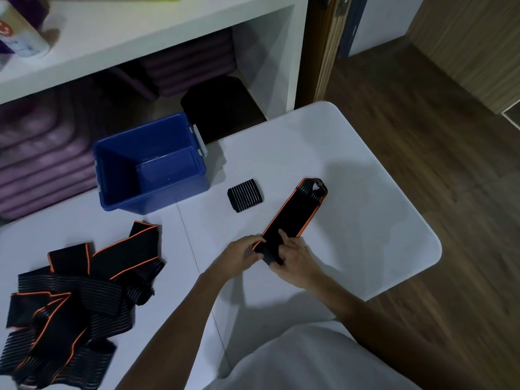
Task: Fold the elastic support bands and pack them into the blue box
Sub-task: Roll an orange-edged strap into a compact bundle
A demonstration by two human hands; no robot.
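My left hand [245, 253] and right hand [295, 260] pinch the near end of the long black orange-edged elastic band [292, 218], laid flat for folding (open blue plastic box [118, 175] waits nearby).

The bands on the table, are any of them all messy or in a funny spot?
Yes. The pile of bands at the table's left is a crumpled, overlapping tangle, not yet folded. One small striped band lies alone beside the blue box, which holds nothing yet. Both hands, left hand and right hand, hold the near end of a straight band.

Home storage room (shelf [157, 38] of purple mats [42, 153]).
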